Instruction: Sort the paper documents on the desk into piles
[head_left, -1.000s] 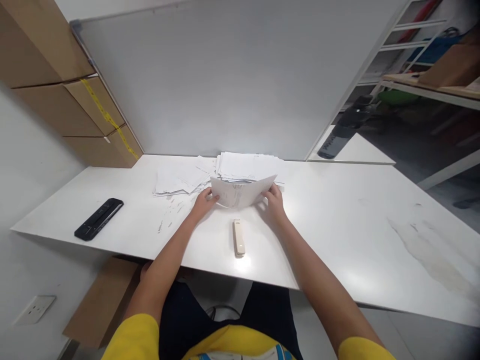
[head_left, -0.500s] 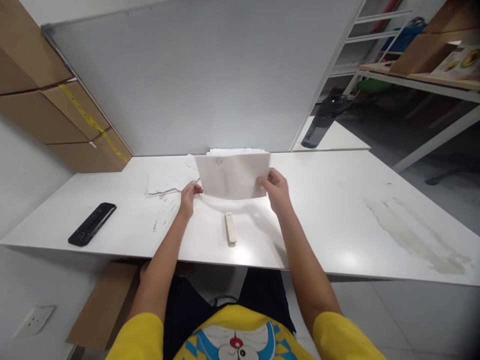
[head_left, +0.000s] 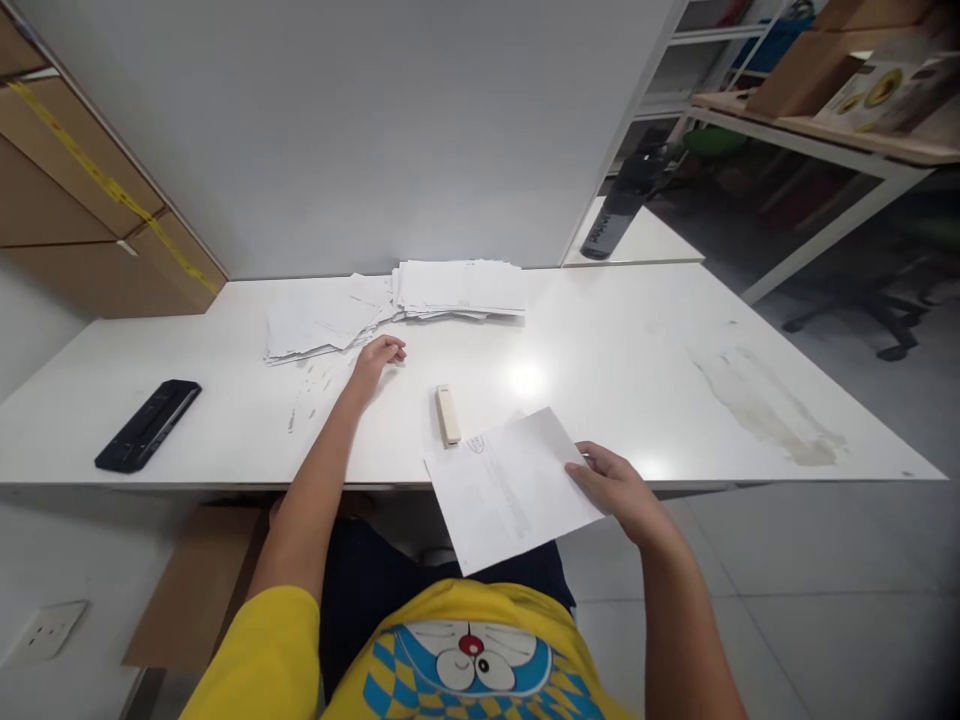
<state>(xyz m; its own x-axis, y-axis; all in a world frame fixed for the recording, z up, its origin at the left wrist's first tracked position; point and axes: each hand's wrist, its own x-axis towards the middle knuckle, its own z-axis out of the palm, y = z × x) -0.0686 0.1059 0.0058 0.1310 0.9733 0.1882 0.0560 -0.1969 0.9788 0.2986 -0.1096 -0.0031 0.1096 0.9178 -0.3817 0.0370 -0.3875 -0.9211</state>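
Sheet (head_left: 514, 491) slants, long axis crosswise.

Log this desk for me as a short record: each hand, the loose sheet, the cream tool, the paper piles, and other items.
Right hand: grips the loose sheet by its edge, thumb on top
Left hand: fingers curled near the paper piles; any small item in it unclear
Loose sheet: printed, tilted, reaching past the table edge
Cream tool: lying between the hands, just beyond the sheet
Paper piles: two side by side, left, right
Other items: black object at left; dark bottle far right
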